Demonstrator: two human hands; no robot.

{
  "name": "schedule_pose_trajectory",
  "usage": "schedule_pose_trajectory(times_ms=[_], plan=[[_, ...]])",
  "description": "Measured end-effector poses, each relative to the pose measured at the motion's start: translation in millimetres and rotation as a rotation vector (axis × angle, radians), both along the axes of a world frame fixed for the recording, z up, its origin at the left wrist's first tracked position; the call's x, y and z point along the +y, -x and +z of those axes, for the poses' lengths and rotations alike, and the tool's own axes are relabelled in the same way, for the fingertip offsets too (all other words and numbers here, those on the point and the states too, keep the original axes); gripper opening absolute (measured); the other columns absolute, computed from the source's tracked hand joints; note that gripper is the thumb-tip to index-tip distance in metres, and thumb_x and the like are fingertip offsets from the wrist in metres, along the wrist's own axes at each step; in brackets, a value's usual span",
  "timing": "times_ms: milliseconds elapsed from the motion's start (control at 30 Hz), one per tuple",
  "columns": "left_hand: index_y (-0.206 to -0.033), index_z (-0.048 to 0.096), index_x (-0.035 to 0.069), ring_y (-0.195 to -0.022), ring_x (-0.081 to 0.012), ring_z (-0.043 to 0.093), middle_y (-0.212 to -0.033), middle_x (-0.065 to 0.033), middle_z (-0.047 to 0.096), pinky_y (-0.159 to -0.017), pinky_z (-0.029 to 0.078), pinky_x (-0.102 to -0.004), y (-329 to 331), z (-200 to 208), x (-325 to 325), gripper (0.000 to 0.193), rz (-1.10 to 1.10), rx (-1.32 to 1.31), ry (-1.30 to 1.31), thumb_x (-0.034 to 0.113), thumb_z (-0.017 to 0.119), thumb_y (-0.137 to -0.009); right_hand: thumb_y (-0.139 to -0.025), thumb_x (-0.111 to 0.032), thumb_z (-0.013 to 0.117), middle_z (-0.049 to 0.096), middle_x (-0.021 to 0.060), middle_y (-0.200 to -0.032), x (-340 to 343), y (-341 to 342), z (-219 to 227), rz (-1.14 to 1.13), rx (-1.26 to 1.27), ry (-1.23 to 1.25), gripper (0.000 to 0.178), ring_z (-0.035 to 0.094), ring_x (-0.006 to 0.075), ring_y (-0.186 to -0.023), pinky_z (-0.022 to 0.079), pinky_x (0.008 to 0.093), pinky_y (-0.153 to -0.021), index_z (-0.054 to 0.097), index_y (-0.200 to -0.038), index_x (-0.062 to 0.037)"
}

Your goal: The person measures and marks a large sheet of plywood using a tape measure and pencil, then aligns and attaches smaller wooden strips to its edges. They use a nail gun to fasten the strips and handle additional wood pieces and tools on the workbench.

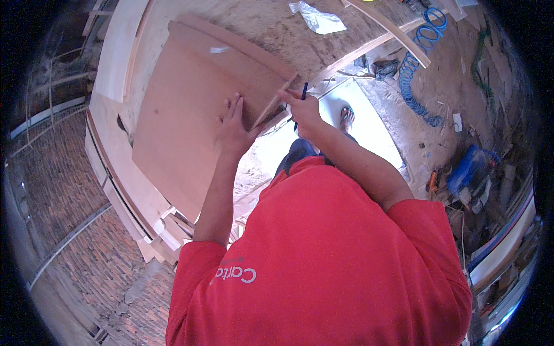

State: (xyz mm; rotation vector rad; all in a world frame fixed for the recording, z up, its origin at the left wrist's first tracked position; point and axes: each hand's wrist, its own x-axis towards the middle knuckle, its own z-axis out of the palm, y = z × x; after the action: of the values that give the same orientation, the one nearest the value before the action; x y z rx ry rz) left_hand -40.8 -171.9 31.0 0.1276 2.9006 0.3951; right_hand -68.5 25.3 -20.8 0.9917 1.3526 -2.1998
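Observation:
A large brown wooden panel [179, 115] lies on the workbench in front of me, with a raised strip [231, 46] along its far side. My left hand [234, 130] rests flat on the panel near its right edge, fingers stretched out and the thumb toward that edge. At the panel's right edge, close to the far corner, my right hand [306, 115] has its fingers closed around a dark blue pen [304, 91]. The pen stands up out of the grip, and the right forefinger reaches to the panel's edge. The pen's lower end is mostly hidden by the hand.
A white plastic bag [320, 20] and a long wooden strip [398, 34] lie on the bench beyond the panel. To the right are a coiled blue hose [407, 81], a bright white sheet [375, 130] on the floor, an orange-handled tool [432, 181] and a blue container [464, 167].

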Motion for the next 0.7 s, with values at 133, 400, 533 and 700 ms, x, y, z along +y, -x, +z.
schedule_pose_trajectory(times_ms=[133, 400, 533, 700], plan=[[-0.152, 0.036, 0.009, -0.153, -0.0324, 0.021, -0.164, -0.0052, 0.028, -0.115, 0.022, -0.0689, -0.5, -3.0, -1.9, 0.098, -0.007, 0.017, -0.014, 0.036, 0.085, -0.072, -0.08, -0.034, 0.087, 0.058, -0.0038, -0.076, 2.0, -0.6, 5.1, 0.032, -0.008, -0.058, 0.047, 0.038, 0.0048, -0.051, 0.027, 0.0246, -0.044, 0.071, -0.11, -0.0021], [-0.152, 0.036, 0.009, -0.152, -0.0332, 0.023, -0.163, -0.0079, 0.031, -0.113, 0.022, -0.0708, 2.0, -1.6, -2.6, 0.1, -0.016, 0.012, -0.001, 0.041, 0.086, -0.071, -0.082, -0.035, 0.085, 0.053, -0.007, -0.067, -0.9, -3.5, -1.5, 0.002, 0.041, 0.006, 0.047, 0.035, 0.0042, -0.047, 0.026, 0.0248, -0.043, 0.072, -0.112, -0.0013], [-0.153, 0.036, 0.01, -0.152, -0.033, 0.023, -0.163, -0.0071, 0.031, -0.113, 0.023, -0.0699, -0.3, -1.9, -0.9, 0.102, 0.011, 0.002, 0.019, 0.042, 0.086, -0.07, -0.082, -0.035, 0.085, 0.051, -0.0075, -0.064, 5.1, -0.6, 9.0, 0.086, -0.058, -0.015, 0.048, 0.035, 0.0039, -0.048, 0.026, 0.0244, -0.043, 0.071, -0.113, -0.0006], [-0.153, 0.037, 0.011, -0.151, -0.0334, 0.025, -0.162, -0.0046, 0.033, -0.113, 0.023, -0.0703, -2.3, -0.3, -3.4, 0.103, 0.008, 0.015, -0.035, 0.046, 0.086, -0.069, -0.083, -0.032, 0.085, 0.049, -0.0078, -0.061, 9.1, -0.1, 13.1, 0.098, -0.067, 0.002, 0.05, 0.035, 0.0041, -0.046, 0.025, 0.0249, -0.042, 0.069, -0.116, 0.0007]])
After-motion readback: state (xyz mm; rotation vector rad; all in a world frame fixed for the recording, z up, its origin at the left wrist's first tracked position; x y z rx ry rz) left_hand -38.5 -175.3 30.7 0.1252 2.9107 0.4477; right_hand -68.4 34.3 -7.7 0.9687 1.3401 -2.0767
